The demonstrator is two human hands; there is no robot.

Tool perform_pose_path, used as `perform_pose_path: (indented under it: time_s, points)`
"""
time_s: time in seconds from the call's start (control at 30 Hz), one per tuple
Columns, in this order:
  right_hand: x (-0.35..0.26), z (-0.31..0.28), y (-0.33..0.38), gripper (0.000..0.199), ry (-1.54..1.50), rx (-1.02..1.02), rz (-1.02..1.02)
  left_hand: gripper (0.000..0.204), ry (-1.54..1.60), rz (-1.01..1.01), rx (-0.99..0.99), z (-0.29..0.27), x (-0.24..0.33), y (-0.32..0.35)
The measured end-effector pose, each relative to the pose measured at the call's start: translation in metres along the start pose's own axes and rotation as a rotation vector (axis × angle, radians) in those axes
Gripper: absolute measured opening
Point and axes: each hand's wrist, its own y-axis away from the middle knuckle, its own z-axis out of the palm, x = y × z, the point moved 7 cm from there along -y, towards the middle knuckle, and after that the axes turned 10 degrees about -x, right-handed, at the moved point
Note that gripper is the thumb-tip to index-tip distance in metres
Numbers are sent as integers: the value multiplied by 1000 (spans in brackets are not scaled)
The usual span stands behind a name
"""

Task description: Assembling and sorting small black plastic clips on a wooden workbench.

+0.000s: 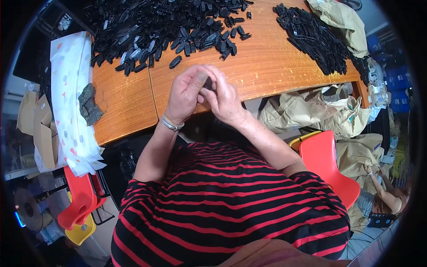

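Cardboard boxes (pixel 42 133), brown, stacked left of desk (pixel 262 66), beyond white sheet with coloured spots (pixel 71 98) draped over desk's left end. Crumpled tan paper bags (pixel 311 111) below desk's right edge; another tan bag (pixel 338 20) on desk's far right corner. Blue crates (pixel 393 84) right of desk. Left hand (pixel 187 93) and right hand (pixel 224 100) meet over desk's near edge, fingers pinched together on small dark plastic part (pixel 208 83), mostly hidden. Loose heap of black parts (pixel 164 26) on far left of desk; neater pile of black parts (pixel 311 38) on far right. Grey-green cloth (pixel 90 104) beside sheet.
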Motion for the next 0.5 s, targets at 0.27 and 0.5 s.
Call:
perform_pose_path:
  time_s: [0.27, 0.5]
  points:
    - [9, 31, -14, 48, -6, -408, -33, 26, -518, -532, 118, -91, 11, 106]
    - [122, -75, -22, 30, 281, 41, 317, 18, -1087, -724, 251, -147, 64, 220]
